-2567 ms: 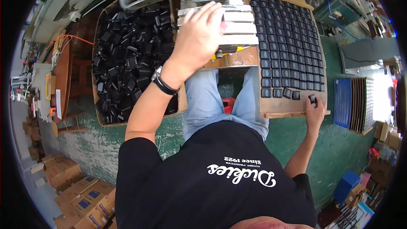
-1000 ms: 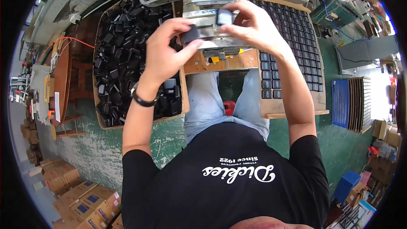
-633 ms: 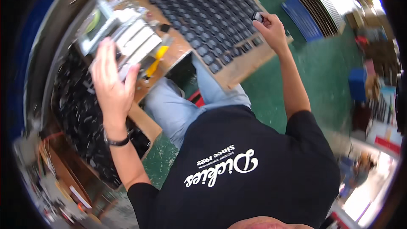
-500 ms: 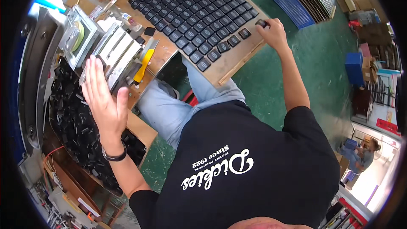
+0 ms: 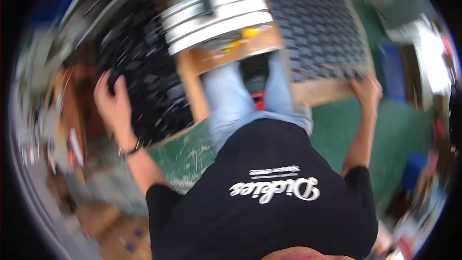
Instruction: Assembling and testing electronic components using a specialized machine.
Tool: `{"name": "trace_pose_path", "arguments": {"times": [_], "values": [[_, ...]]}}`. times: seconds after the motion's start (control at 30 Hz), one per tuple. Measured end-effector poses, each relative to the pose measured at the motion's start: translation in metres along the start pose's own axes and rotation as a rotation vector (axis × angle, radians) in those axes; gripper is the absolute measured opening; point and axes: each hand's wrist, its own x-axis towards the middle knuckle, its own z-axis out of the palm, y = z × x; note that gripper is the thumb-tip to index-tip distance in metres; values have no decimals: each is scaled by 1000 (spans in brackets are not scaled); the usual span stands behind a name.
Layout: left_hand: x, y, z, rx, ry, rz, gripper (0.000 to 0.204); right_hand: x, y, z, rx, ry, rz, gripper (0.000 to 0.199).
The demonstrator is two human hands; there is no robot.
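My left hand [image 5: 113,102] is over the left edge of a large heap of small black pieces [image 5: 149,74]. Its thumb and fingers are curved and apart, with only dark showing between them; motion blurs it. Out to the right, my right hand [image 5: 368,92] is at the near right corner of a board [image 5: 320,90]. Its fingertips are closed at a black square piece [image 5: 357,74] at the end of the front row. Many matching black pieces [image 5: 313,24] lie in tight rows on that board, blurred too.
Between heap and board stands a wooden bench [image 5: 195,65] with a white, slatted metal fixture [image 5: 219,14] and a yellow-handled tool [image 5: 236,45]. A blue crate [image 5: 392,72] is beyond the board on the green floor [image 5: 394,130]. A brown wooden piece [image 5: 70,110] is left of the heap.
The whole view has swung left. My left hand has gone from beside the metal fixture to the heap. My right hand has brought its black piece down to the end of the front row.
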Motion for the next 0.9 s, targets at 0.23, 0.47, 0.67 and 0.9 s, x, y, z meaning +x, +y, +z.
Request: {"name": "trace_pose_path", "arguments": {"times": [0.23, 0.47, 0.67, 0.9], "values": [[-7, -45, -8, -34, 34, -122, 26, 12, -25, 4, 109, -98, 30, 65], [-3, -26, 12, 59, -273, -148, 16, 16, -3, 2, 129, -102, 16, 61], [-12, -27, 26, 228, -243, 85, 15, 30, -63, -50, 477, -30, -46, 47], [-12, 13, -2, -754, -63, -371, 20, 29, -229, -147, 1060, 128, -777, 37]]}}
